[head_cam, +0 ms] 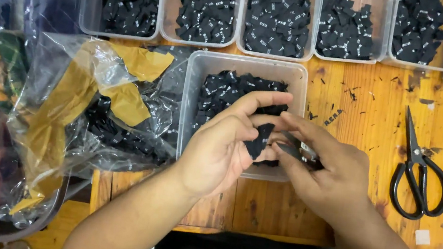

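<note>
Head view: a small black label (261,140) sits pinched between the thumb and fingers of the left hand (224,148), right over the near clear tub (192,109) of the same labels. The right hand (324,171) is closed around a small dark tool (294,151) (can't really make out what, fingers cover most of it). Black scissors (421,173) lie apart on the wooden table (368,105). Crinkled plastic bag (91,106) at left; back tubs (209,7) are cut off.

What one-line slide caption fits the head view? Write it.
Left hand and right hand pinch a black label over a clear tub.
</note>
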